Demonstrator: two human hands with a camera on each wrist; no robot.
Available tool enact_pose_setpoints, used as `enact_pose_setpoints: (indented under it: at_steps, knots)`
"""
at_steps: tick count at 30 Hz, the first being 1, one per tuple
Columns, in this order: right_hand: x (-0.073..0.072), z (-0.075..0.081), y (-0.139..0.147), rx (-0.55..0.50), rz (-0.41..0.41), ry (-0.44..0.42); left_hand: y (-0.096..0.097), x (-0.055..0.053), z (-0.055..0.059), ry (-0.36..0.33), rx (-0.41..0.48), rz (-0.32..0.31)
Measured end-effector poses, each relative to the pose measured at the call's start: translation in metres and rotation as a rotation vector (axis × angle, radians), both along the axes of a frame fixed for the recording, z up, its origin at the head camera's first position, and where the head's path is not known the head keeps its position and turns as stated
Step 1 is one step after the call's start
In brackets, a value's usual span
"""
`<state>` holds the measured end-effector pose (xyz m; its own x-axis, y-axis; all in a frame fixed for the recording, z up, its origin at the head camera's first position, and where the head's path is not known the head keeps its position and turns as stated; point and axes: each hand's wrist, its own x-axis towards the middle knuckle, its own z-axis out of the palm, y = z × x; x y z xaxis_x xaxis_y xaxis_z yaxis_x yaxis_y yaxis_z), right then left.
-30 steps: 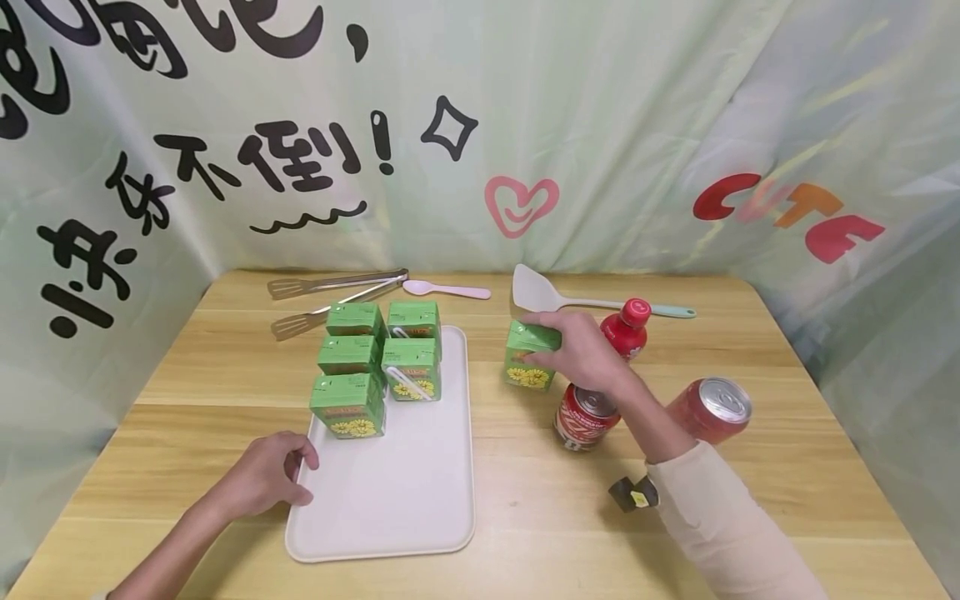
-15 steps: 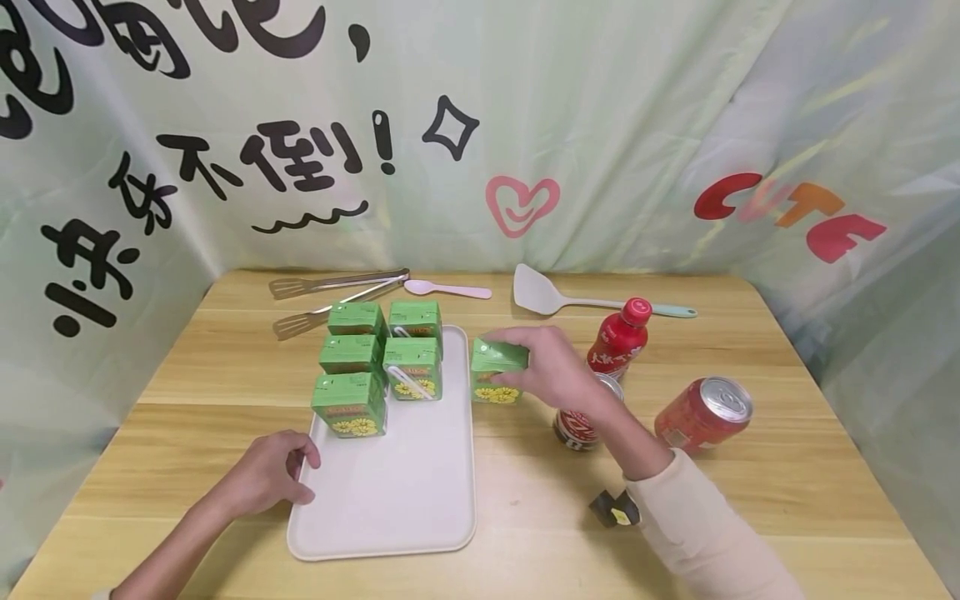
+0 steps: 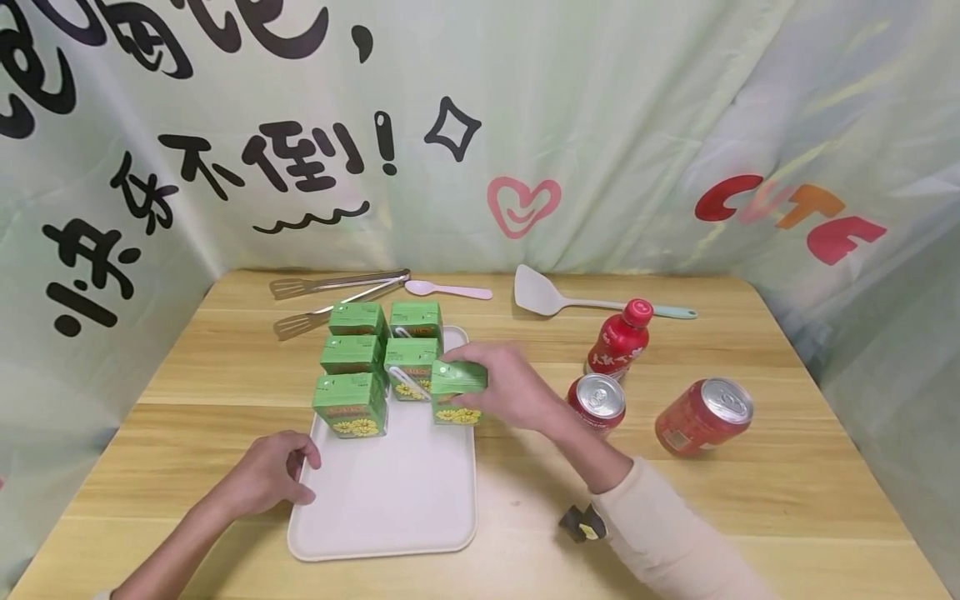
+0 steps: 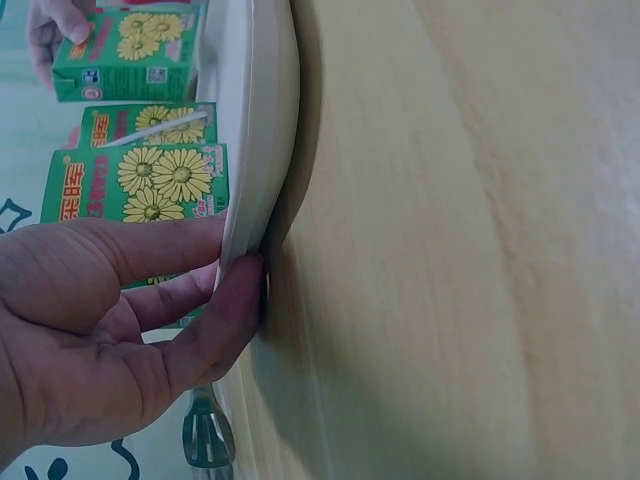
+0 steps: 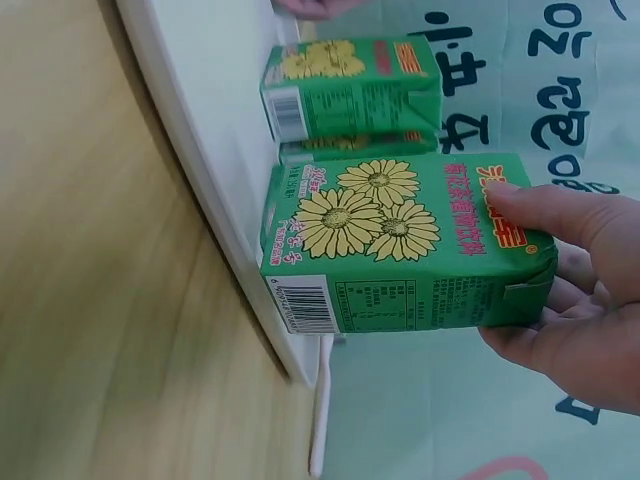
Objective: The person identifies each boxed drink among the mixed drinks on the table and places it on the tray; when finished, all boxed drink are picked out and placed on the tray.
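Note:
My right hand [image 3: 513,385] grips the top of a green drink carton [image 5: 400,225] printed with yellow flowers. That carton is upright over the right side of a white tray [image 3: 382,508]; whether its base touches the tray I cannot tell. Several matching cartons [image 3: 349,404] stand in two columns on the tray's far half, and one with a white straw [image 3: 408,383] is partly hidden behind the held one. At the tray's left edge my left hand [image 3: 262,475] pinches the rim, thumb and fingers on either side of it in the left wrist view.
Right of the tray are a red bottle [image 3: 618,337], a red can [image 3: 597,400] partly behind my right forearm, and another red can [image 3: 703,417]. Along the back lie metal tongs [image 3: 337,285], a pink spoon [image 3: 450,290] and a spatula [image 3: 540,292]. A printed curtain [image 3: 600,100] hangs behind.
My right hand has carried the drink carton leftward and nearer, from beside the bottle to over the tray's right side. The near can has come into fuller view. My left hand has stayed put.

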<state>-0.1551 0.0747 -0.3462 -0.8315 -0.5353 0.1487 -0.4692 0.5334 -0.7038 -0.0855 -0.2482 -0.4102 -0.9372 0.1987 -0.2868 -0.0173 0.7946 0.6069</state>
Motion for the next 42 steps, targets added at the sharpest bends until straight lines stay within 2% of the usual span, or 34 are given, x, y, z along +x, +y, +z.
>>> enact_pose_setpoints:
  at_steps: [9, 12, 16, 24, 29, 36, 42]
  knots:
    - [0.009, -0.007, -0.024, -0.02, 0.03, -0.016, -0.001, 0.001, -0.001, 0.012, 0.005, -0.004]
    - [0.011, -0.011, -0.032, -0.021, 0.025, 0.009, -0.001, 0.001, -0.001, 0.017, 0.007, -0.008]
    - [0.013, -0.014, -0.041, -0.015, 0.03, 0.041, -0.001, 0.001, -0.001, 0.016, 0.009, -0.008]
    - [0.012, -0.02, -0.053, -0.031, 0.024, 0.028, -0.001, 0.001, -0.001, 0.013, -0.001, -0.007]
    - [0.013, -0.019, -0.057, -0.003, 0.015, 0.016, -0.001, 0.001, 0.0, 0.011, -0.009, -0.008]
    - [0.016, -0.011, -0.059, 0.13, 0.019, 0.033, -0.002, 0.001, -0.001, 0.013, 0.016, -0.017]
    - [0.023, -0.008, -0.044, 0.111, 0.012, 0.07, -0.007, -0.002, -0.001, -0.003, 0.016, -0.037]
